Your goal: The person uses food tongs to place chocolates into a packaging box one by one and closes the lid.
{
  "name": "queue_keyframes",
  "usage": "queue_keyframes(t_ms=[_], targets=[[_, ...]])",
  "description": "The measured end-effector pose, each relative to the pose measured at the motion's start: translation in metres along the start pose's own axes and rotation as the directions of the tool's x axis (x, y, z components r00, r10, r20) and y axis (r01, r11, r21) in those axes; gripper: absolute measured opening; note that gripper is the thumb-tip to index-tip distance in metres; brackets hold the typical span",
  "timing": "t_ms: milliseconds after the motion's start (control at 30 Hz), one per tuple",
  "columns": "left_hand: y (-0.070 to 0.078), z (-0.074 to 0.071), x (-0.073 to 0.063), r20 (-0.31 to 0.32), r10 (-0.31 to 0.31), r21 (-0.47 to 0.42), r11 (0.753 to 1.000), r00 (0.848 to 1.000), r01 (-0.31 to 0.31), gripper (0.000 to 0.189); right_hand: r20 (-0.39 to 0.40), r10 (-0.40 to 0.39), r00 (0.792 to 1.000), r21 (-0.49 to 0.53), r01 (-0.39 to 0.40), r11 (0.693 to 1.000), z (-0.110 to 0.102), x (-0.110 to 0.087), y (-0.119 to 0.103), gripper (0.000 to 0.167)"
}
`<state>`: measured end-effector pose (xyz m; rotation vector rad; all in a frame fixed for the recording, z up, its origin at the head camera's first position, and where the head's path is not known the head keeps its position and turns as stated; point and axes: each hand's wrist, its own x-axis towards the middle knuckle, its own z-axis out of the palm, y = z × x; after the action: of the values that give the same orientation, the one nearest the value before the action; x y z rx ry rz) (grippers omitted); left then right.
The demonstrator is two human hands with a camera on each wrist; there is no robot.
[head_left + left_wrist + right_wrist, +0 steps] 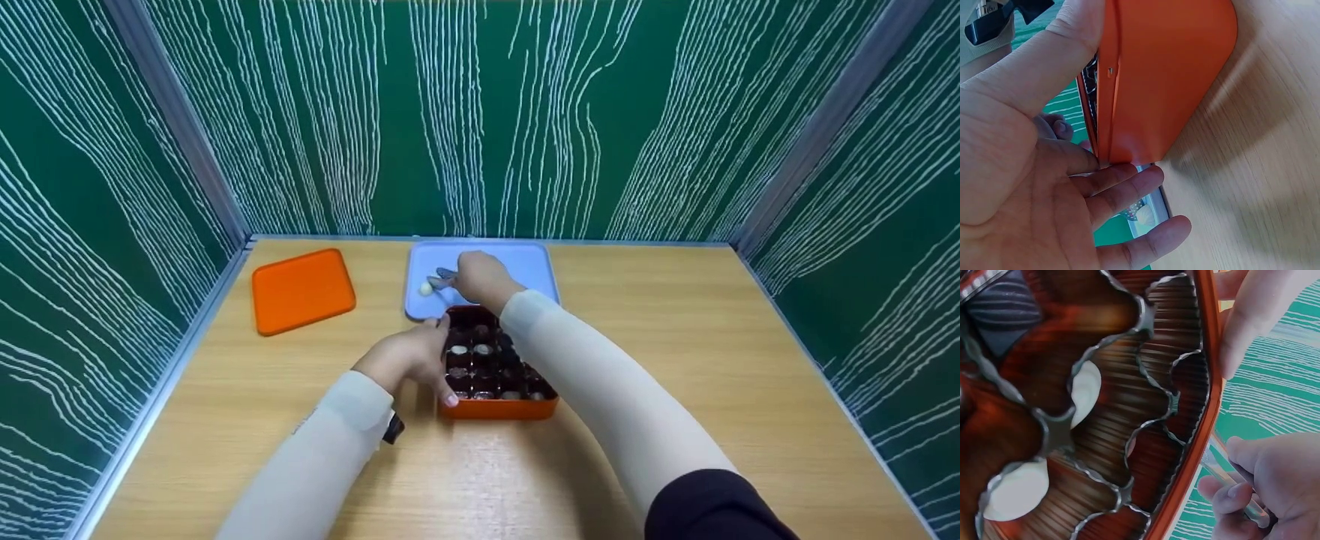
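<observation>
My left hand (409, 356) grips the left side of an orange box (502, 409), thumb at the near corner and fingers at the far one. Inside is a dark brown divided insert with chocolates in several compartments; two pale white chocolates (1019, 490) show large in the right wrist view. Beyond the box, my right hand (484, 277) holds metal tongs (444, 277) over a light blue tray (517, 259). Their perforated ends stand apart, close beside a small cream-coloured ball (426, 289) on the tray. The right forearm covers part of the box.
An orange lid (304, 291) lies on the wooden table (660, 337) at the back left. Green walls (517, 120) with white wavy lines enclose the table at the back and both sides.
</observation>
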<state>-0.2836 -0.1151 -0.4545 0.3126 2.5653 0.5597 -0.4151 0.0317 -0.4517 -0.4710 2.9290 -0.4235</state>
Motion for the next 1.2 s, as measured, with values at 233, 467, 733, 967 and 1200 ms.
queue_keyframes(t_ms=[233,467,733,967,1200], targets=[[0.000,-0.002,-0.001,0.013,-0.018,-0.014,1.000,1.000,0.018,0.161,0.010,-0.006,1.000,-0.007,0.006,1.000,-0.017,-0.010,0.007,0.026],[-0.002,0.001,-0.003,0.002,-0.014,-0.032,0.999,1.000,0.014,0.161,0.051,-0.022,0.998,0.008,0.022,1.000,-0.049,-0.040,0.030,0.058],[0.002,0.000,-0.005,0.022,-0.031,-0.050,0.998,0.999,0.032,0.160,0.092,-0.213,0.973,-0.072,0.219,0.973,-0.089,-0.095,0.056,0.027],[0.000,0.000,-0.006,0.024,-0.026,-0.031,0.999,0.999,0.027,0.159,0.204,-0.363,0.909,-0.055,0.381,0.923,-0.103,-0.156,0.050,0.018],[0.002,0.001,-0.003,0.033,-0.027,-0.004,1.000,0.999,0.027,0.160,0.327,-0.425,0.844,-0.147,0.490,0.859,-0.092,-0.188,0.036,0.019]])
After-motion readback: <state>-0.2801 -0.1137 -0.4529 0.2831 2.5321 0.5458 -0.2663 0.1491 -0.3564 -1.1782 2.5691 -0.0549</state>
